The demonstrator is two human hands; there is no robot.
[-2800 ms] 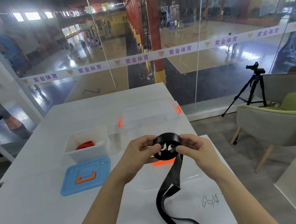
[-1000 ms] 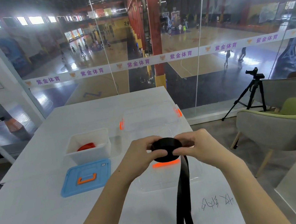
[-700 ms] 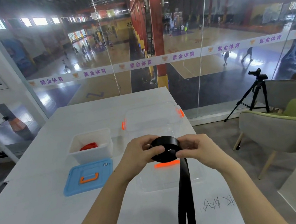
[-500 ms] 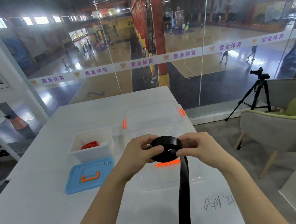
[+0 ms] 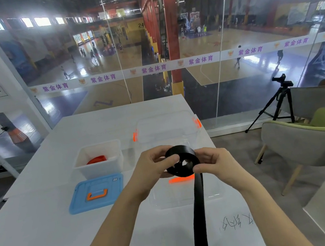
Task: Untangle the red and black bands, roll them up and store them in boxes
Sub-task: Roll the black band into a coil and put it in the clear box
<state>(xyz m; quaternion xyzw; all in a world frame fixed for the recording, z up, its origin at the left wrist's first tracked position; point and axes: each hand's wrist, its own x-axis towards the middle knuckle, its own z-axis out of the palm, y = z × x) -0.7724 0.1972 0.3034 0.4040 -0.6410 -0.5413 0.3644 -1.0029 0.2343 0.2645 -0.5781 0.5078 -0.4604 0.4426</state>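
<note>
A black band point(image 5: 183, 161) is partly wound into a thick roll held above the table between both hands. My left hand point(image 5: 153, 166) grips the roll's left side. My right hand point(image 5: 212, 163) pinches its right and lower edge. The band's loose tail point(image 5: 199, 211) hangs straight down past the bottom of the view. A rolled red band point(image 5: 97, 159) lies inside a small white box point(image 5: 99, 170) at the left. Below the roll stands a clear box point(image 5: 187, 196) with an orange latch.
A blue lid with an orange handle point(image 5: 96, 192) lies in front of the white box. A clear lid with orange clips point(image 5: 166, 126) rests behind. The white table point(image 5: 37, 232) ends at the right near a green chair point(image 5: 308, 140) and a tripod point(image 5: 278, 101).
The roll has grown as my hands turned it. The loose tail, earlier looped on the table, now hangs straight and taut.
</note>
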